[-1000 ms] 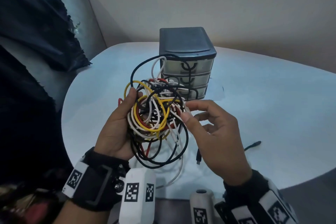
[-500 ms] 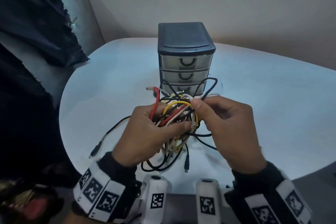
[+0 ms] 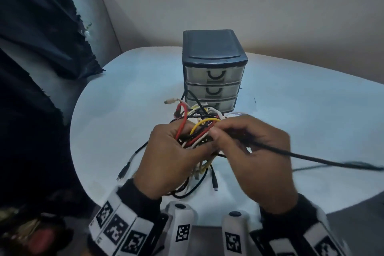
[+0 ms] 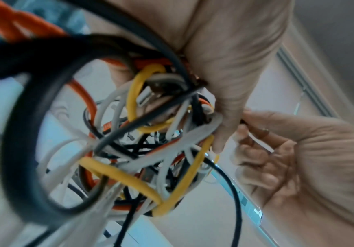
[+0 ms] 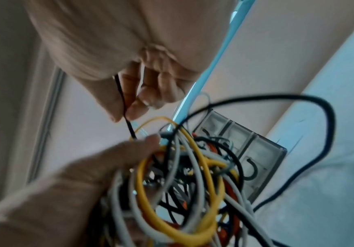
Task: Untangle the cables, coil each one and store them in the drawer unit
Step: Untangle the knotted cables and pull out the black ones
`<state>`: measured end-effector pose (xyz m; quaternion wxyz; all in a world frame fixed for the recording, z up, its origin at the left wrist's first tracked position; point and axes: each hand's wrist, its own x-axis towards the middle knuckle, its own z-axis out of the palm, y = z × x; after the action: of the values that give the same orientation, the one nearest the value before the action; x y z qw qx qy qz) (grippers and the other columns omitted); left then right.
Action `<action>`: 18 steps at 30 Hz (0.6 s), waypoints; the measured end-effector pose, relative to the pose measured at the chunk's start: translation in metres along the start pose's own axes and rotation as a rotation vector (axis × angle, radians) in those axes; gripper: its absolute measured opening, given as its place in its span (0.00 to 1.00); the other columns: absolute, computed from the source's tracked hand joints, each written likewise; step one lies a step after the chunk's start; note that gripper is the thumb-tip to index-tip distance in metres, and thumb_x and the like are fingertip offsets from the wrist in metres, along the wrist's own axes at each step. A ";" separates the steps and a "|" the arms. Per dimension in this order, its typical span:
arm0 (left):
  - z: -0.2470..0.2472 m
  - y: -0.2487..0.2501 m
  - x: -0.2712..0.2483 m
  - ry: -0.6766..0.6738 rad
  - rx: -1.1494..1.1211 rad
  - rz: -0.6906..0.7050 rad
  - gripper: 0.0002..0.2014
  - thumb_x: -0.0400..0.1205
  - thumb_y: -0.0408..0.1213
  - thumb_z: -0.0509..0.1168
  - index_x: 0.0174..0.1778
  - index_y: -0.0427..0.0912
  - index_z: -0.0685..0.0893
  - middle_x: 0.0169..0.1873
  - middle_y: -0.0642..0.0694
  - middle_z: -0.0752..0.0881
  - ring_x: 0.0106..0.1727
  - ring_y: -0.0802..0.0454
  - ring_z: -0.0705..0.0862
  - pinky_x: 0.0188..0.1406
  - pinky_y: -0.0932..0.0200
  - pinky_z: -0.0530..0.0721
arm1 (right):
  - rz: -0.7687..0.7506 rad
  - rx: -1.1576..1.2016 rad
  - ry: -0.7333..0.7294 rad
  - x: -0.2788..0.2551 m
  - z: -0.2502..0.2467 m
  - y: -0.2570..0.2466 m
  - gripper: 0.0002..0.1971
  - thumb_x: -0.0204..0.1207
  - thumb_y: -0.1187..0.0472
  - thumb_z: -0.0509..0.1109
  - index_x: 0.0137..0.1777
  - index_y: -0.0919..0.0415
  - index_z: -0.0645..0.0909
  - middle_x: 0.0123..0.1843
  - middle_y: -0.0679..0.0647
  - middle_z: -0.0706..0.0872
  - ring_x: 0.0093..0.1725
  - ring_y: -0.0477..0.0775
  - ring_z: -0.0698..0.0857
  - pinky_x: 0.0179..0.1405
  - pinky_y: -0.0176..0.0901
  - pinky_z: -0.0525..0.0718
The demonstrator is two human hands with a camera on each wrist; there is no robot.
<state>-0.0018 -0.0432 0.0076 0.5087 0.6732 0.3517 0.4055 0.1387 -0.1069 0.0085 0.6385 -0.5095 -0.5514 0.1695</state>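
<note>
Cable tangle gripped in left hand, black cable pinched by right hand.

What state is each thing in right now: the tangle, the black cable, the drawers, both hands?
Cable tangle: still knotted, held above the table.
Black cable: pulled out taut to the right, not coiled.
Drawer unit: upright, all three drawers closed.
Left hand: grips the tangle.
Right hand: pinches the black cable.
</note>
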 end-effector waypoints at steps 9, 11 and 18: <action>0.005 -0.001 -0.005 0.178 0.275 0.232 0.06 0.75 0.32 0.77 0.46 0.45 0.91 0.37 0.53 0.89 0.39 0.50 0.88 0.39 0.50 0.87 | -0.076 -0.195 -0.031 -0.003 0.010 0.009 0.02 0.73 0.66 0.78 0.44 0.59 0.91 0.37 0.48 0.88 0.39 0.45 0.87 0.38 0.37 0.85; 0.010 -0.002 -0.006 0.208 0.447 0.298 0.03 0.76 0.36 0.73 0.44 0.44 0.90 0.37 0.53 0.86 0.39 0.52 0.85 0.37 0.48 0.84 | 0.006 -0.166 0.002 -0.003 0.009 0.011 0.05 0.72 0.66 0.78 0.41 0.55 0.89 0.36 0.47 0.89 0.38 0.45 0.88 0.37 0.36 0.85; 0.038 0.006 -0.014 0.221 0.842 0.216 0.15 0.63 0.35 0.80 0.42 0.48 0.84 0.40 0.54 0.84 0.39 0.49 0.81 0.31 0.60 0.75 | 0.358 -0.028 -0.007 0.002 -0.011 0.014 0.11 0.77 0.67 0.74 0.32 0.65 0.86 0.24 0.56 0.85 0.21 0.46 0.79 0.24 0.30 0.75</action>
<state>0.0266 -0.0722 0.0047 0.1047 0.8071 0.4660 0.3471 0.1540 -0.1043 -0.0008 0.5890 -0.6080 -0.4562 0.2745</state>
